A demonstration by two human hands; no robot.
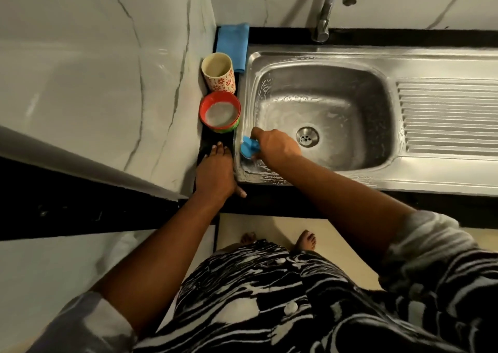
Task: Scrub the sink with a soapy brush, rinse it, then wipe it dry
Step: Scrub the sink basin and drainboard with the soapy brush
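Against the near-left wall of the sudsy steel sink, my right hand has its grip clamped on the blue scrub brush. My left hand lies flat, fingers straight, on the black tabletop. Just beyond it stand a red bowl, a floral cup and a blue cloth.

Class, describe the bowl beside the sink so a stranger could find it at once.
Find the steel sink; a dark counter strip runs along its left edge. Nearest the person there sits the bowl, in front of a flowered cup and blue cloth. It alone is low, round, red inside, holding cloudy liquid.
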